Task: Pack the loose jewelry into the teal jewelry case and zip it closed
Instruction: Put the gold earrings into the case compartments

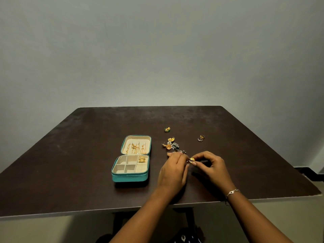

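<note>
Our left hand (173,170) and right hand (213,168) pinch one small gold earring (192,159) between curled fingertips; the open teal jewelry case (129,178) lies at nine o'clock. We judge the earring light, stiff and slippery, best held by its domed body.

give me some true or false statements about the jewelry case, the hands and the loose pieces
1. The teal jewelry case is zipped shut. False: it lies open with its lid folded back.
2. Gold chains lie in the lid. True.
3. The left hand and the right hand both pinch a small gold piece. True.
4. Every compartment of the base is filled. False: only one holds gold earrings; the others look empty.
5. The two rings lie left of the case. False: they lie to its right, beyond the hands.
</note>
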`<act>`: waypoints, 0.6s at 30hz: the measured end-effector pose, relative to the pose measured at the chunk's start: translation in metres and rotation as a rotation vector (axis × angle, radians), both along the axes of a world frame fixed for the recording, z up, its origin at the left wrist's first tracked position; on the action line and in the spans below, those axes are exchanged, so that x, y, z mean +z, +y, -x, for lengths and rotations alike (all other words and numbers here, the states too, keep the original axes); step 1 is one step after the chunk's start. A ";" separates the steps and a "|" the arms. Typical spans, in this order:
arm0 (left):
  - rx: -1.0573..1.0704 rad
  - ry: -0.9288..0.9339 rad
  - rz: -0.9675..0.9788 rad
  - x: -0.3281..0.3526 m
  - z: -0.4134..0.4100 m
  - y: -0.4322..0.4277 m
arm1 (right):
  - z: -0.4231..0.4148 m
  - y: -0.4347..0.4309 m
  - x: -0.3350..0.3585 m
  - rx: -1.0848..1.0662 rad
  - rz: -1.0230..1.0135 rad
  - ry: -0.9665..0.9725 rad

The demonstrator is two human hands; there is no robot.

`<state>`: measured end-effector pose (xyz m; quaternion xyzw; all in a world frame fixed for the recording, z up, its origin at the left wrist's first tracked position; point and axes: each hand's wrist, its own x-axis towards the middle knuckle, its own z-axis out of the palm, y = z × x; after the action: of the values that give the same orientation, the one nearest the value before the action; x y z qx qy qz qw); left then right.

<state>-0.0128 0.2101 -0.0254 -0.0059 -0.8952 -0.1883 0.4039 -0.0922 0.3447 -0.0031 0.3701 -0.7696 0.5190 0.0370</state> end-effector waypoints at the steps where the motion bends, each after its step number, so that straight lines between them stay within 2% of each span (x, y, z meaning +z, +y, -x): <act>1: -0.021 0.037 0.023 0.001 -0.005 0.001 | 0.000 -0.001 0.001 0.001 -0.003 0.004; 5: -0.012 0.154 0.007 0.007 -0.031 -0.008 | -0.002 -0.006 0.002 0.004 -0.016 0.001; 9: 0.139 0.213 -0.035 0.015 -0.052 -0.036 | -0.010 -0.011 0.005 0.020 -0.039 -0.007; 13: 0.334 0.211 -0.281 0.011 -0.073 -0.066 | -0.021 -0.020 0.005 0.027 -0.077 -0.002; 18: 0.367 0.096 -0.344 0.004 -0.086 -0.073 | -0.036 -0.036 0.009 0.058 -0.087 0.018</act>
<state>0.0728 0.1367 -0.0219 0.2167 -0.8160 -0.2607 0.4682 -0.0561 0.3090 0.0058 0.3981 -0.7800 0.4827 0.0128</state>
